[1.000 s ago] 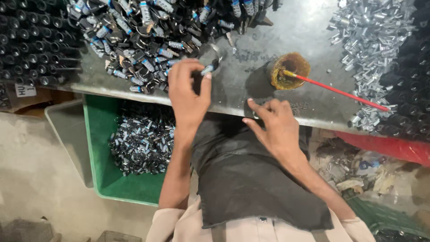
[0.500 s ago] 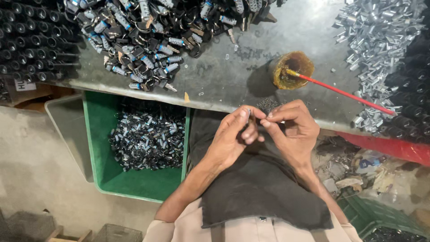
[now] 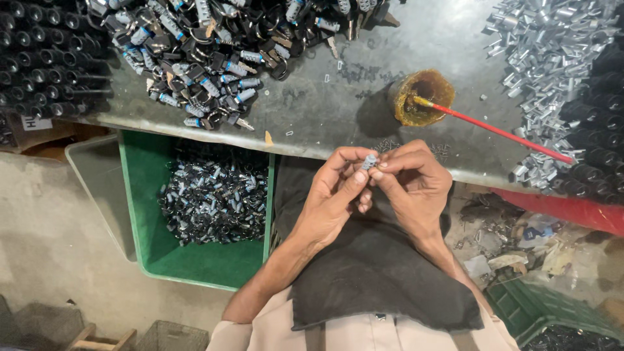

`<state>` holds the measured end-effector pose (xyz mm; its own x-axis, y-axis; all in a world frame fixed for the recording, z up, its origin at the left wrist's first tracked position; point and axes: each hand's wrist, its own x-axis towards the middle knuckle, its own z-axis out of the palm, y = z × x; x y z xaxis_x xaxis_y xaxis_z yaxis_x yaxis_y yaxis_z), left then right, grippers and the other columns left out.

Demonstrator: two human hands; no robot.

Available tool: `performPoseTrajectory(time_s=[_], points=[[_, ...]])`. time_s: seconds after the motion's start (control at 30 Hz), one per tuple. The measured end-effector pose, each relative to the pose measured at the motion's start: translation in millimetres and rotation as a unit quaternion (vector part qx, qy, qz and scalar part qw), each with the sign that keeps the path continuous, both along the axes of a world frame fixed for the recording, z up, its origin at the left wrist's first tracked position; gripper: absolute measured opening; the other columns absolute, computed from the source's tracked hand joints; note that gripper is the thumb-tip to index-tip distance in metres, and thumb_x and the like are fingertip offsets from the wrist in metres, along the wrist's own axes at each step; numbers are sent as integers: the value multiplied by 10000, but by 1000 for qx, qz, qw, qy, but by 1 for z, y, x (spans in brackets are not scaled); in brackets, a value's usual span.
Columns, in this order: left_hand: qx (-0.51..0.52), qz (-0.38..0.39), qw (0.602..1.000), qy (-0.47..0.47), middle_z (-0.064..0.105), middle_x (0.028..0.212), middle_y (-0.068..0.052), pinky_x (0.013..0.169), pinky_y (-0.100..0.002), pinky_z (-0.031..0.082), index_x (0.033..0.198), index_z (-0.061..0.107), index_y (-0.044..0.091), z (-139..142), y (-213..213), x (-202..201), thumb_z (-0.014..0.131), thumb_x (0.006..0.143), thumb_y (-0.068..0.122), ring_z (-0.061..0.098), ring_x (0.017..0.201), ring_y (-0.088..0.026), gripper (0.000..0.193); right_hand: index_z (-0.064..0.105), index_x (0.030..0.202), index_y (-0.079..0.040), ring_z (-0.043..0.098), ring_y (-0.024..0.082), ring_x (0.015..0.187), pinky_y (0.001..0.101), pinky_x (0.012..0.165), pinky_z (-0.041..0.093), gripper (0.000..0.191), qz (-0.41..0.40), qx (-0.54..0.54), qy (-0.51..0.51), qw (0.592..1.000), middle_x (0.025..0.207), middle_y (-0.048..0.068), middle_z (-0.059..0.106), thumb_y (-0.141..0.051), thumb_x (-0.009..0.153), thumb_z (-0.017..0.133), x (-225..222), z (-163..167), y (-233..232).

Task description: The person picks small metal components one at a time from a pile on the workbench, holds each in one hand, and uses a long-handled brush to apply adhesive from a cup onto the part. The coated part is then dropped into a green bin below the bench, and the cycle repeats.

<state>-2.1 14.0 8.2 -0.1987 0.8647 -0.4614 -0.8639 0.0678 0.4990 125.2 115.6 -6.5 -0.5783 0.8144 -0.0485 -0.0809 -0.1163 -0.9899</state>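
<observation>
Pale metal cylinder pinched between fingertips of left hand and right hand, closed on it from either side; tilted, over tabletop edge.

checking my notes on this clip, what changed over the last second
The left hand drew back from the grey worktable, where it had reached to the pile of black and silver lock parts, and met the right hand over the lap. Both hands now pinch a small silver cylinder at their fingertips. The amber grease pot, red brush and green bin stayed put.
</observation>
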Motion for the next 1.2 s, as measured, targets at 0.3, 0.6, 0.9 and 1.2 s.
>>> performPoseTrajectory(time_s=[0.3,0.6,0.9,1.2], points=[[-2,-6,1000,6,608,1016,-4,664,-217,467,1333,586,46,3,0,-2,638,1070,172,539,802,-57,296,628,1010,-24,627,140,1047,275,917,567,213,-20,-20,26,999,1093,62,594,150,935,725,3,-8,-6],[-1,-24,999,41,623,973,-5,613,-208,448,1322,653,16,2,-2,-8,649,1054,165,522,730,-59,306,575,1098,-79,613,126,996,279,873,560,237,56,-178,129,974,1055,63,571,63,998,735,6,-12,0],[20,-31,993,116,703,1009,-66,761,-247,522,1286,597,20,-1,7,-21,659,1031,181,614,826,-90,308,454,1406,-72,624,153,918,271,769,534,458,-137,-201,131,961,1045,49,568,-36,1041,727,29,0,33],[32,41,996,-77,639,910,-36,721,-273,498,1272,596,19,-34,61,-7,666,1058,248,574,772,-93,321,677,1195,88,763,257,885,305,783,641,122,-217,103,-62,969,998,159,723,-3,1134,730,58,7,64]])
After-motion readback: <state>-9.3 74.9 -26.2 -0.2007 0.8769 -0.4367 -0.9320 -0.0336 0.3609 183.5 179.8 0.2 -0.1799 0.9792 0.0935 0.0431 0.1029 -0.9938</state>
